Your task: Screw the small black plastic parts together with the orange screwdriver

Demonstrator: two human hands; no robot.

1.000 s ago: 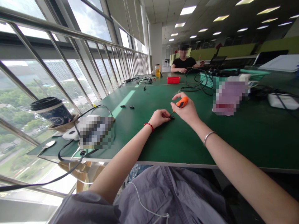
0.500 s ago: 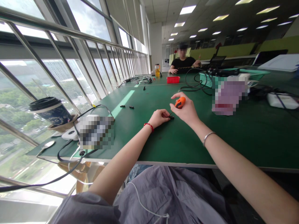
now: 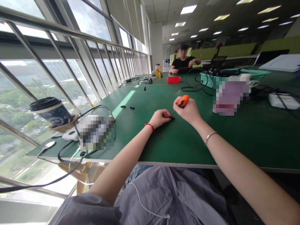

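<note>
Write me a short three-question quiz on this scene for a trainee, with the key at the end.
1. What does the right hand grip?
2. True or false: the left hand touches a small black piece on the green table.
3. Pick one. The bracelet nearest the left hand is:
A) silver
B) red
C) blue

Key:
1. An orange-handled tool.
2. True.
3. B.
</note>
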